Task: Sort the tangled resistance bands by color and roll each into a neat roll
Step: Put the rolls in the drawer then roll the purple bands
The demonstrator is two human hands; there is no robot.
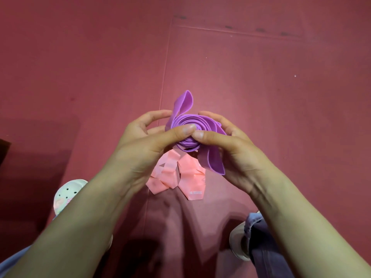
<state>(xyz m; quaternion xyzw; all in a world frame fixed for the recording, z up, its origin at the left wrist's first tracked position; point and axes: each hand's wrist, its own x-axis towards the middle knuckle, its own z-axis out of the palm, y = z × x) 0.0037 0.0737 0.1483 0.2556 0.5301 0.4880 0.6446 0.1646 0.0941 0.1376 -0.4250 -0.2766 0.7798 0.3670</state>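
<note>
Purple band (192, 125): matt, smooth rubber. Pink band (176, 173): thin, creased, slightly glossy rubber. Floor mats (261, 87): matt foam.

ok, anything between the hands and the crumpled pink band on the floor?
Yes: the partly rolled purple rubber band, gripped by left hand and right hand, is held over the crumpled pink rubber band on the maroon mat. Both hands are occupied; nothing else visible blocks it.

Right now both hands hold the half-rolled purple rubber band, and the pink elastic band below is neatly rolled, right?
The head view shows the pink elastic band crumpled, not rolled. Left hand and right hand hold the half-rolled purple rubber band.
</note>
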